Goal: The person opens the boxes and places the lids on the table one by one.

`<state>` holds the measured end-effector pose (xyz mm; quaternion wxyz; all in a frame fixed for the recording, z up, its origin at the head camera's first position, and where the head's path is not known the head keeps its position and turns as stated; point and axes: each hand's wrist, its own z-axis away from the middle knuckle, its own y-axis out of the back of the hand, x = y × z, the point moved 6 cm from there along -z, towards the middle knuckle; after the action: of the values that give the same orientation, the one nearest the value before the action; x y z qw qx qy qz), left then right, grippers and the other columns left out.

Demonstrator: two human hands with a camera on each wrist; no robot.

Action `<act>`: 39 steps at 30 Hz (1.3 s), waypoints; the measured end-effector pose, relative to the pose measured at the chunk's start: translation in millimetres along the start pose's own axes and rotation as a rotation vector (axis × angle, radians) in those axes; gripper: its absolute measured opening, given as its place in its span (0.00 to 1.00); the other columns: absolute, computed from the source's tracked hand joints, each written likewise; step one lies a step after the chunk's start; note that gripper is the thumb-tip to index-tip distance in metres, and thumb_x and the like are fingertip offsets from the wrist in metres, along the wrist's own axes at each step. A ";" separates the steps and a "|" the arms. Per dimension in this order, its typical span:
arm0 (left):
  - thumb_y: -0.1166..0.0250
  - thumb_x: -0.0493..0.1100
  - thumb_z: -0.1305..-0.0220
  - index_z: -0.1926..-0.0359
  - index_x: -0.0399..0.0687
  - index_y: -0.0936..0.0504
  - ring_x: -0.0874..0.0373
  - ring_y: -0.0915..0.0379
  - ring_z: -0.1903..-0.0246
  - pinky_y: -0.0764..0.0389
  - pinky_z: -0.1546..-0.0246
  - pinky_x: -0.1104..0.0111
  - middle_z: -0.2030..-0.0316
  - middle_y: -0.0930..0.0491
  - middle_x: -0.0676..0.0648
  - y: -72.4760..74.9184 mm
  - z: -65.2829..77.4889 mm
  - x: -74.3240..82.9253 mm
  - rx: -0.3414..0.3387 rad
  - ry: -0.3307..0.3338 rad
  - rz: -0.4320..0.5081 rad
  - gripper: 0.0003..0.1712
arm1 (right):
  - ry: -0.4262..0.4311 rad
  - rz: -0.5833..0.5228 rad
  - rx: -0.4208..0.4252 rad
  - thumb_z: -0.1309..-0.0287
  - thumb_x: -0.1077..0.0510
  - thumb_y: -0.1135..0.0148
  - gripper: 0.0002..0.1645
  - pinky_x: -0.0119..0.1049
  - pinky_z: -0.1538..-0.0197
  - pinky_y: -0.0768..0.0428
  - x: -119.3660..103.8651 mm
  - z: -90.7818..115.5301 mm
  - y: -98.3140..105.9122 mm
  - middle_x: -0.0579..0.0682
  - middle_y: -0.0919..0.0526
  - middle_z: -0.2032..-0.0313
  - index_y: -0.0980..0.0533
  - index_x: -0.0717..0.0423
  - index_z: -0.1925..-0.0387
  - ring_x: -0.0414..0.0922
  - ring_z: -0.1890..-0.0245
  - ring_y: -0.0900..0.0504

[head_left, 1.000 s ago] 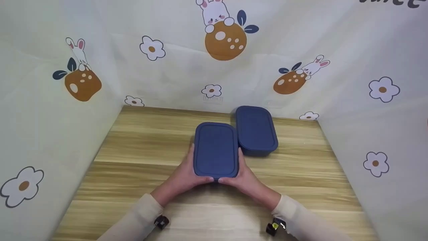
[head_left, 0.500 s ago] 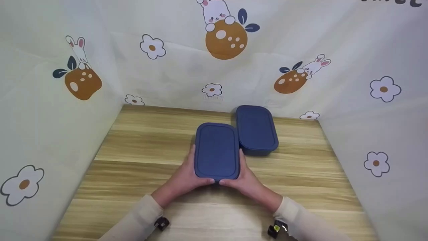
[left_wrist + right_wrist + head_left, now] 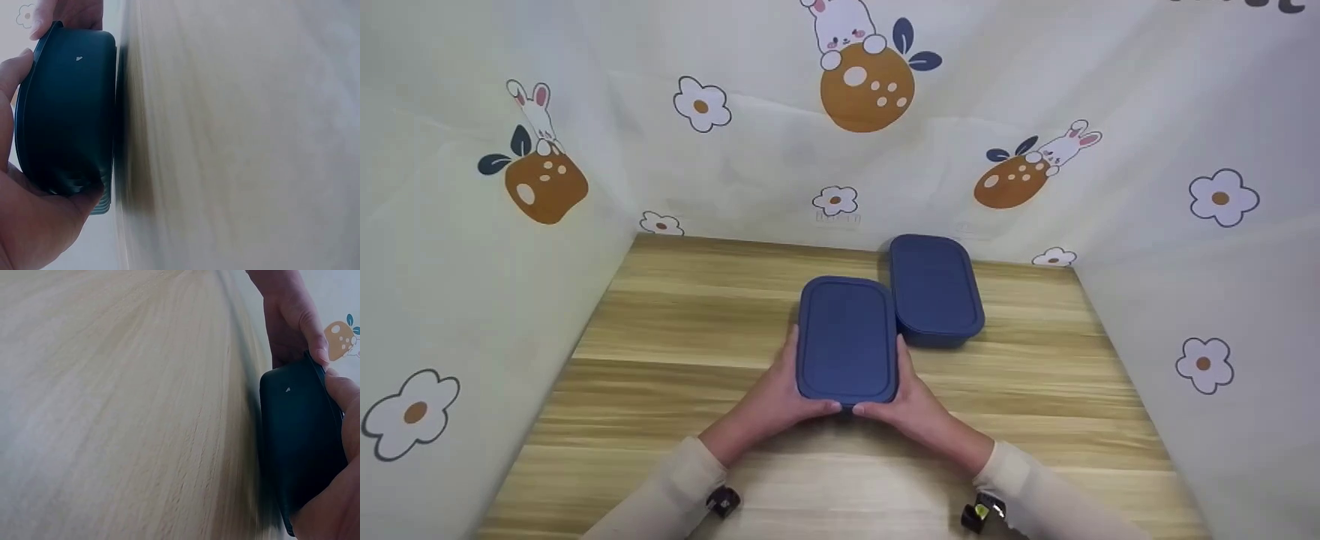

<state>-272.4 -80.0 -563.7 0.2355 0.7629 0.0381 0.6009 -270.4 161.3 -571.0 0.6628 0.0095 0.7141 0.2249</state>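
Container [image 3: 847, 337], blue and lidded, is positioned just below centre of the head view, between left hand [image 3: 771, 396] and right hand [image 3: 919, 401], both gripping its opposite sides.

Lettering [image 3: 1290, 6] cropped above, sleeves [image 3: 664, 487] below, inside of near box [image 3: 73, 107] hidden under lid [image 3: 847, 341]

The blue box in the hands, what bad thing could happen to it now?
The held box might bump the other blue box, which sits close beside its right side. The thumbs of the left hand and right hand lie by the near edge of the lid, so pushing up there could perhaps loosen it. Both hands show mostly around the near part, so the far end might dip if lifted.
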 end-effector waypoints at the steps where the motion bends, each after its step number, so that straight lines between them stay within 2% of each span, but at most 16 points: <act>1: 0.08 0.62 0.55 0.09 0.48 0.64 0.43 0.38 0.21 0.36 0.22 0.46 0.14 0.46 0.38 -0.3 -0.3 0.0 -0.001 -0.012 0.003 0.90 | -0.001 0.002 0.000 0.49 0.53 0.09 0.88 0.50 0.18 0.42 0.6 0.0 -0.2 0.61 0.50 0.13 0.68 0.52 0.09 0.54 0.18 0.38; 3: 0.08 0.60 0.55 0.09 0.49 0.64 0.45 0.38 0.21 0.36 0.21 0.46 0.14 0.45 0.40 -1.2 -1.1 0.6 -0.006 -0.038 0.017 0.89 | 0.003 0.001 -0.001 0.49 0.53 0.09 0.88 0.49 0.18 0.42 1.1 0.0 -0.6 0.61 0.49 0.13 0.68 0.52 0.09 0.54 0.18 0.38; 8: 0.07 0.55 0.54 0.09 0.49 0.66 0.45 0.40 0.20 0.38 0.21 0.47 0.13 0.48 0.40 -3.2 -1.7 1.8 -0.023 -0.053 0.043 0.90 | 0.006 0.005 0.000 0.49 0.54 0.08 0.88 0.48 0.18 0.42 3.4 0.4 -0.5 0.62 0.48 0.13 0.68 0.54 0.10 0.54 0.19 0.37; 15: 0.08 0.59 0.54 0.09 0.48 0.69 0.42 0.44 0.18 0.40 0.20 0.46 0.12 0.53 0.39 -3.6 -1.2 -1.1 -0.030 -0.010 0.026 0.92 | 0.021 0.024 0.004 0.49 0.53 0.09 0.88 0.51 0.18 0.41 5.5 1.1 -0.7 0.63 0.48 0.13 0.68 0.54 0.10 0.56 0.18 0.37; 20: 0.08 0.61 0.54 0.09 0.49 0.70 0.41 0.43 0.19 0.39 0.20 0.45 0.12 0.54 0.38 -3.5 -0.2 -0.9 -0.033 0.006 0.018 0.92 | 0.020 0.017 -0.001 0.49 0.52 0.09 0.89 0.51 0.18 0.43 6.7 2.3 -0.5 0.62 0.50 0.13 0.69 0.54 0.10 0.55 0.17 0.40; 25: 0.08 0.62 0.54 0.09 0.49 0.69 0.39 0.41 0.20 0.37 0.21 0.45 0.13 0.53 0.35 -2.6 1.1 0.5 -0.027 0.023 0.001 0.92 | 0.037 0.011 -0.013 0.49 0.52 0.08 0.90 0.44 0.18 0.44 8.7 1.1 -0.1 0.61 0.54 0.12 0.70 0.54 0.10 0.55 0.16 0.43; 30: 0.08 0.58 0.53 0.10 0.46 0.69 0.41 0.42 0.19 0.39 0.20 0.46 0.13 0.52 0.37 -2.9 0.9 1.1 -0.030 0.013 0.011 0.91 | 0.062 -0.007 -0.037 0.53 0.54 0.07 0.92 0.33 0.20 0.42 7.6 -0.2 0.3 0.56 0.53 0.11 0.71 0.51 0.10 0.51 0.16 0.44; 35: 0.08 0.52 0.51 0.10 0.44 0.69 0.42 0.43 0.18 0.41 0.19 0.47 0.13 0.51 0.36 -4.2 -0.2 1.3 -0.029 0.003 0.020 0.90 | 0.071 0.010 -0.043 0.56 0.57 0.06 0.95 0.36 0.19 0.43 5.7 1.1 1.5 0.54 0.55 0.11 0.71 0.49 0.10 0.50 0.15 0.46; 39: 0.08 0.54 0.51 0.10 0.45 0.70 0.40 0.43 0.19 0.40 0.20 0.47 0.13 0.51 0.34 -4.4 0.8 0.2 -0.031 0.039 -0.011 0.90 | 0.066 0.026 -0.047 0.55 0.59 0.06 0.94 0.37 0.18 0.46 8.3 1.8 2.1 0.52 0.56 0.11 0.71 0.48 0.10 0.49 0.14 0.49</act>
<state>-270.6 -76.3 -565.3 0.2497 0.7471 0.0374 0.6149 -270.3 166.3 -578.2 0.6360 -0.0043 0.7298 0.2505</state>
